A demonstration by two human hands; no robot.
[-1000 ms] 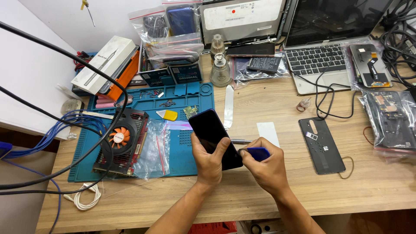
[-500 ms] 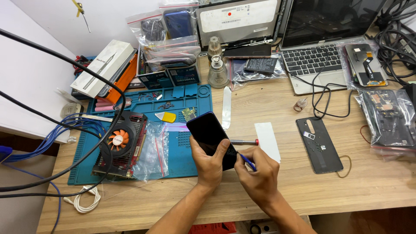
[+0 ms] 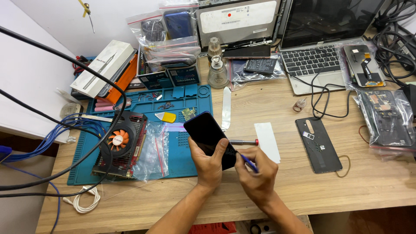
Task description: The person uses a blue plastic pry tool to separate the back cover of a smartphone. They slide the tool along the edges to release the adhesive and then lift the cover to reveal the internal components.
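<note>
The left hand [image 3: 208,167] gripped a dark phone [image 3: 209,138] from below, thumb laid across its glossy face and the other fingers wrapped behind it, so the phone stood tilted above the edge of the blue mat [image 3: 143,130], clear of the wooden table [image 3: 303,199]. The right hand [image 3: 258,175] sat just beside it, fingers pressed together in a pinch around a thin blue tool [image 3: 248,163] whose tip met the phone's lower right corner; whether the tip had slipped into a seam was too small to tell. Behind the hands a red-tipped screwdriver [image 3: 244,142] lay on the table next to a white card [image 3: 267,141], and a metal pry strip [image 3: 226,113] lay just past the mat's right edge. On the mat rested a graphics card [image 3: 120,145] with an orange fan, an empty clear bag [image 3: 151,156] and a yellow pick [image 3: 166,117]. To the right, well apart from the hands, lay a black phone back cover [image 3: 318,145] with a black cable [image 3: 323,93] running near it toward an open laptop [image 3: 320,56].
</note>
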